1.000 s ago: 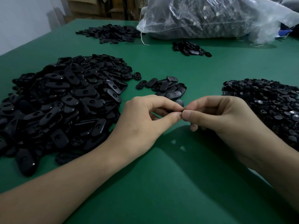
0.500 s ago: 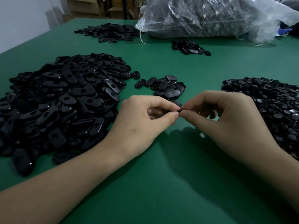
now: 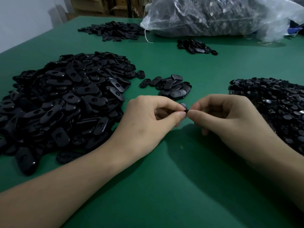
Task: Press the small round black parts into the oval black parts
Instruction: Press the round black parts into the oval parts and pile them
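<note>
Left hand (image 3: 148, 119) pinches the oval part (image 3: 183, 106), end pointing far; right hand (image 3: 230, 119) pinches the small round part (image 3: 186, 110) against its right side

A green-topped table (image 3: 164, 203) fills the dim room, with a pale wall (image 3: 24, 22) left and cardboard boxes (image 3: 92, 5) behind.
</note>
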{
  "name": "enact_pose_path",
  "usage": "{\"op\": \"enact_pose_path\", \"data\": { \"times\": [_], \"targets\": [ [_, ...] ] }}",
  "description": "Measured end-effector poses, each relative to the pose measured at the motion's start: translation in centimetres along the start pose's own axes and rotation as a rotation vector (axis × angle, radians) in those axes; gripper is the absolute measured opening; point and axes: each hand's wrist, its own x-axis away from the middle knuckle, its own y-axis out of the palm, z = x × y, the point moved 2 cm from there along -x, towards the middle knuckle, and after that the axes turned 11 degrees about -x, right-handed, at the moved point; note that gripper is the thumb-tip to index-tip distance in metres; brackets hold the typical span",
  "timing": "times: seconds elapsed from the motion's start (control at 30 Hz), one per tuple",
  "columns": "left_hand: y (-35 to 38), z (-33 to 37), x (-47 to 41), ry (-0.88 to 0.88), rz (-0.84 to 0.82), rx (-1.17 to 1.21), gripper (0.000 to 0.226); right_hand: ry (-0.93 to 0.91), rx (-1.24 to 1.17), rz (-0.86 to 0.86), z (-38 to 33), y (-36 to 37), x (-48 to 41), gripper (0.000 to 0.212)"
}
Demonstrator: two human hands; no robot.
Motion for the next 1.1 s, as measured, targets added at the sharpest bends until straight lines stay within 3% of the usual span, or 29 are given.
{"op": "enact_pose_path", "data": {
  "times": [0.13,0.27,0.43,0.9,1.1],
  "targets": [
    [-0.04,0.16,0.02,0.005,-0.011,-0.006,0.009,-0.035,0.083,0.005,0.00,-0.04,-0.03,0.011],
    [-0.16,0.55,0.10,0.027,-0.022,0.037,0.028,0.056,-0.170,0.029,0.39,-0.30,-0.30,0.012],
    [-0.31,0.50,-0.01,0.037,-0.002,0.056,0.042,0.097,-0.247,0.040,0.56,-0.43,-0.43,0.013],
    [-0.05,-0.16,-0.34,0.041,-0.007,0.194,0.034,0.050,-0.266,0.055,0.57,-0.43,-0.36,0.015],
    [-0.15,0.17,-0.19,0.070,-0.008,0.102,0.032,-0.048,-0.069,0.079,0.04,-0.42,-0.10,0.013]
  ]
}}
